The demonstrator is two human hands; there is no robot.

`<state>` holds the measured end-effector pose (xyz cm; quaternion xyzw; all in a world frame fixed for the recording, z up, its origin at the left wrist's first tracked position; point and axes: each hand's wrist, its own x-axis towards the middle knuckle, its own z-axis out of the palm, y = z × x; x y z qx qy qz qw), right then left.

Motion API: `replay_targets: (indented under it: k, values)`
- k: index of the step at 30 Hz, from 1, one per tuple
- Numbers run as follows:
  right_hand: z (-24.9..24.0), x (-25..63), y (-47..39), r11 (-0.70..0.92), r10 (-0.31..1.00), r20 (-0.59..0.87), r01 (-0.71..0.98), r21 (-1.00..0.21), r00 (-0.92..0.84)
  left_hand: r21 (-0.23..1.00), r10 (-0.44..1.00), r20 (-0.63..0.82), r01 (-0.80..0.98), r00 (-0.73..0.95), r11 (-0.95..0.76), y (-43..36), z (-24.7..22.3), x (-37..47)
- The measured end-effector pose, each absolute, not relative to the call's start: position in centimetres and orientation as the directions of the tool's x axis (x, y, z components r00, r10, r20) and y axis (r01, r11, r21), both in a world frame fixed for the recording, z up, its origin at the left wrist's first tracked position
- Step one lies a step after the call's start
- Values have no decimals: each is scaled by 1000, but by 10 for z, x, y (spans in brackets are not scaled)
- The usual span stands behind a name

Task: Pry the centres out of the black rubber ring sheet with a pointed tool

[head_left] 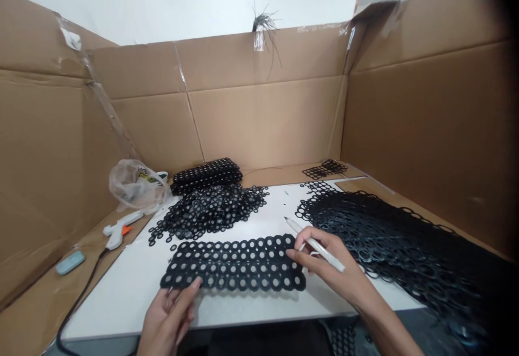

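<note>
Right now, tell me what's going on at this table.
A person holds a flat black perforated strip on a white board, inside cardboard walls. The left hand pinches the strip's near-left corner; the right hand touches its right end while gripping a white pen-like tool. Loose black rings are heaped behind, black ring mesh spreads to the right, and a white glue gun lies at left.

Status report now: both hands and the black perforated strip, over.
Left hand pinches black perforated strip at its near-left corner. Right hand holds white pen, fingertips on strip's right end. Loose rings pile behind.
</note>
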<state>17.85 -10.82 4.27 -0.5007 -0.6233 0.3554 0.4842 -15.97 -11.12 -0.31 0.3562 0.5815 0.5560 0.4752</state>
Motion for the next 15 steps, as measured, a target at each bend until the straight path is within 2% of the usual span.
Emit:
replay_targets:
  k: [6, 10, 15]
  values:
    - [44, 201, -106, 262, 965, 242, 452, -853, -104, 989, 965, -128, 39, -227, 141, -116, 0, -171]
    - [54, 205, -115, 267, 949, 316, 577, -772, -16, 971, 976, -104, 194, -192, 142, -107, -6, -184]
    - [66, 185, -130, 345, 913, 407, 520, -781, 6, 951, 982, -76, 283, -172, 123, -88, -3, -189]
